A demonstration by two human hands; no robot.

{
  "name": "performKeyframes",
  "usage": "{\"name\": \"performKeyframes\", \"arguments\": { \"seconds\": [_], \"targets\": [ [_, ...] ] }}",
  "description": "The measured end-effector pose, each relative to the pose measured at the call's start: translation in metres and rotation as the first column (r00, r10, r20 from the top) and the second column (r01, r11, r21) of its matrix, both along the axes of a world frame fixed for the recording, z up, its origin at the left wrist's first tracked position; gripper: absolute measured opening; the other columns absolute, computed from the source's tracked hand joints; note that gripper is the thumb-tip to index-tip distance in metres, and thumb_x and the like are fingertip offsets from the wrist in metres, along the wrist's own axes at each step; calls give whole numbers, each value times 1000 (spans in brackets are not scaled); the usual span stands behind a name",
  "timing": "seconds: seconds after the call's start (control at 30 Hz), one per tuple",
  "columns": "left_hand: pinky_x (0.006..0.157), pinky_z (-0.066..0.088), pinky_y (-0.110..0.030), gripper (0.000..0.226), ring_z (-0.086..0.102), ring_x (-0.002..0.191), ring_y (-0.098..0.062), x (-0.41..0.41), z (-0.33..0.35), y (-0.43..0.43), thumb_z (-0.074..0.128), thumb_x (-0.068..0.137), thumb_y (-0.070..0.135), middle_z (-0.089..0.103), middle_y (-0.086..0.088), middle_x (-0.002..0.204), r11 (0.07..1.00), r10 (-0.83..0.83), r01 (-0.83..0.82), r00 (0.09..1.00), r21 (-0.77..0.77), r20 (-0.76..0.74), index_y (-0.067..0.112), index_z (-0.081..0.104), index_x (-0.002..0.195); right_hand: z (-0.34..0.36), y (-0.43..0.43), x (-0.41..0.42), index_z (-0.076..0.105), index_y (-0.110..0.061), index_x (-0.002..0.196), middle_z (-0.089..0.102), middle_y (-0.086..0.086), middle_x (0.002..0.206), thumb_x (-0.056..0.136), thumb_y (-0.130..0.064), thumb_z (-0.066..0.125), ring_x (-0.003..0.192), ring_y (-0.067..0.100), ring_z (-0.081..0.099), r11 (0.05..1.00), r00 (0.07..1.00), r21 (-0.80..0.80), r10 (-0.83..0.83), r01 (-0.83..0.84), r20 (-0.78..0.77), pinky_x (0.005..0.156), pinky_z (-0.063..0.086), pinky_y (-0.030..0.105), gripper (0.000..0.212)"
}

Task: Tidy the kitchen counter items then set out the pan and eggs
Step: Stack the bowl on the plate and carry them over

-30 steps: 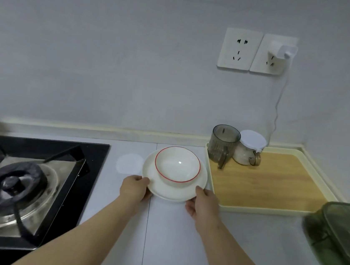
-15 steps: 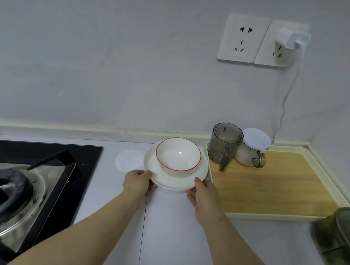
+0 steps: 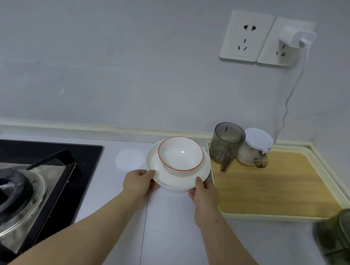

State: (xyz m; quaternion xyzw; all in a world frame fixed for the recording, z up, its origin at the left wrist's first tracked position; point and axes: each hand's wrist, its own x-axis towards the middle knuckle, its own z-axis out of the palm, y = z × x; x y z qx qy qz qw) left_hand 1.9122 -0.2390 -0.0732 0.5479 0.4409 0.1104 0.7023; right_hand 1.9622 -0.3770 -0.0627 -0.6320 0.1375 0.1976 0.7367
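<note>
A white plate carries a white bowl with a red rim in the middle of the white counter, near the back wall. My left hand grips the plate's near left edge, thumb on the rim. My right hand grips its near right edge the same way. The plate's right side reaches the left edge of the tray. No pan or eggs are in view.
A cream tray with a wooden board lies to the right, holding a grey plastic cup and a lidded jar. A gas hob fills the left. A green lidded container sits at the right edge. A charger cable hangs down the wall.
Both hands have carried the plate and bowl away from me toward the back wall, close beside the tray. My grip on the rim is unchanged.
</note>
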Motion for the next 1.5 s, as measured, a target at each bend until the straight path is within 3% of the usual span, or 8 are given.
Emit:
{"name": "performKeyframes", "arguments": {
  "seconds": [0.1,0.23,0.43,0.6,0.8,1.0,1.27,1.5],
  "targets": [
    [76,56,-29,14,65,75,-26,-3,3,0,60,89,9,66,-18,85,998,9,-5,998,-67,56,1,62,79,-2,-3,-2,51,-1,128,59,10,97,98,-11,45,91,18,54,999,999,-32,26,-26,19,88,46,25,32],
    [79,56,-31,13,65,74,-26,-5,2,-1,63,88,11,67,-18,83,996,25,-20,998,-86,62,1,64,80,-3,-6,-4,54,-1,122,59,23,116,97,-8,47,109,34,58,1000,1000,-11,5,-5,15,90,45,27,27],
    [64,59,-29,14,63,67,-20,-3,7,0,65,87,13,65,-12,77,998,-2,1,1000,-71,-6,1,63,92,-11,-7,-6,60,-4,101,58,3,74,96,-14,49,76,18,57,985,994,-171,17,1,106,87,52,35,15],
    [57,59,-31,14,61,67,-18,-3,14,2,66,87,13,61,-11,74,992,-74,70,997,-105,-35,1,62,91,-7,-5,-4,57,-8,109,58,8,92,100,-20,41,79,21,57,971,996,-238,-4,26,93,81,51,35,23],
    [62,56,-32,13,58,66,-15,-4,13,0,63,89,19,60,-7,72,994,-89,86,995,-61,-52,7,61,92,-8,-3,-5,57,-5,114,49,-1,70,100,-22,37,62,12,49,963,998,-269,7,11,63,74,46,31,30],
    [62,50,-29,24,57,68,-14,-3,13,-3,50,96,24,60,-4,75,996,-40,36,997,-76,-58,10,59,79,-6,-3,-4,55,-5,111,47,1,70,98,-13,36,59,13,46,968,999,-250,25,-12,46,57,41,23,24],
    [67,52,-29,22,59,71,-12,-7,9,-5,49,97,20,61,-2,77,999,-17,15,999,-50,-32,14,61,79,-6,-5,-6,53,-5,98,42,4,72,97,-6,36,61,14,39,983,998,-185,15,-3,63,58,39,21,17],
    [62,51,-27,14,57,68,-14,-9,11,-5,53,94,18,60,-4,73,1000,9,-10,999,-19,-33,11,62,86,0,-6,-9,53,-5,115,47,3,77,98,-7,36,65,12,44,986,998,-154,61,-61,-6,60,42,19,24]
  ]
}}
